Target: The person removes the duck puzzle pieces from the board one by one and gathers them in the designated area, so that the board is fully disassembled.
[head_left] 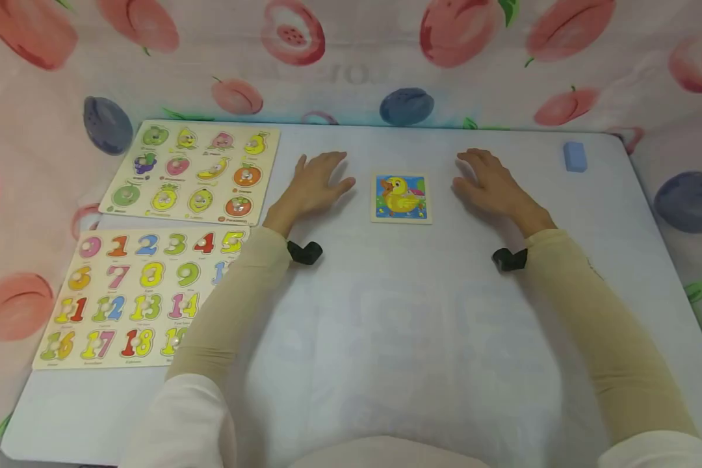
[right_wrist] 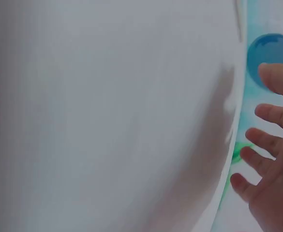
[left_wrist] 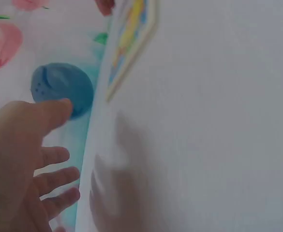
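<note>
Square pale-edged yellow-duck board (head_left: pixel 400 198) lying right here on the white table (head_left: pixel 398 312), left hand (head_left: pixel 310 187) near one side, fingers spread, right hand (head_left: pixel 494 186) near the other, fingers spread too.

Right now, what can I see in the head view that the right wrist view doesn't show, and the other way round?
Only the head view: the duck's face and body on the tile, the fruit board, the number board, the blue block and the left hand.

Only the right wrist view: the right hand with all five digits seen separately; no extra object.

Both: that same hand, the white table and a blue plum printed on the cloth.
</note>
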`<state>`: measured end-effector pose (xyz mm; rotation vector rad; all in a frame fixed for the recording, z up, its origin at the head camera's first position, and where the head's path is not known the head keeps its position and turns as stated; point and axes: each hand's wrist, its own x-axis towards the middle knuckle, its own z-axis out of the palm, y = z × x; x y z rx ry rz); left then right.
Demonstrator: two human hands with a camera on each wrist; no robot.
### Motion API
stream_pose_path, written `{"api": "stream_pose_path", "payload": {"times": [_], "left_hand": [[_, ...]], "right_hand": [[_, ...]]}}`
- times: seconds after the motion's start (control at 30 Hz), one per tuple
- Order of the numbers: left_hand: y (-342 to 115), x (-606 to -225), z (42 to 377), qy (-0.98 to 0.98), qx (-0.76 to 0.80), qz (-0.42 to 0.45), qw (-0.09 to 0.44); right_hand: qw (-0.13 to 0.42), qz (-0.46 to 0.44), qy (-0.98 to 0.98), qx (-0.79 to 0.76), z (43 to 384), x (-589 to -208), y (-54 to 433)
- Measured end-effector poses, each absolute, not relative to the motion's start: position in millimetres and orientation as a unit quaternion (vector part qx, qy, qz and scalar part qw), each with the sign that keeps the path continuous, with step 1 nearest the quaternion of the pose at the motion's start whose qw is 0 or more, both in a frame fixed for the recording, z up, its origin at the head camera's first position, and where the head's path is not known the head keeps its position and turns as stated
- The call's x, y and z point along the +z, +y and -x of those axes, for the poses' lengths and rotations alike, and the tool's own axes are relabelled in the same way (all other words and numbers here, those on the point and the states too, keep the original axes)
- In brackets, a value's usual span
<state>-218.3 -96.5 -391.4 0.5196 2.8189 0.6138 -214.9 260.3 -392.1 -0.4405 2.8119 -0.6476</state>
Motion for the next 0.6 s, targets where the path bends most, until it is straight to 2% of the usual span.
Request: {"api": "stream_pose_path", "payload": {"times": [0.17,0.43,0.6], "left_hand": [[-73.0,-396.3,216.9,0.941,0.261,-0.186,0.106],[-50.4,-414.5,207.1,0.940,0.272,-0.189,0.080],[-48.9,-420.7,203.9,0.946,0.256,-0.193,0.055]], "right_hand": [[0.074,0.182,0.938,-0.287,217.1,-396.6,241.7],[0.061,0.204,0.897,-0.386,215.5,-399.8,209.0],[0.074,0.222,0.881,-0.411,215.7,-400.9,191.9]]}}
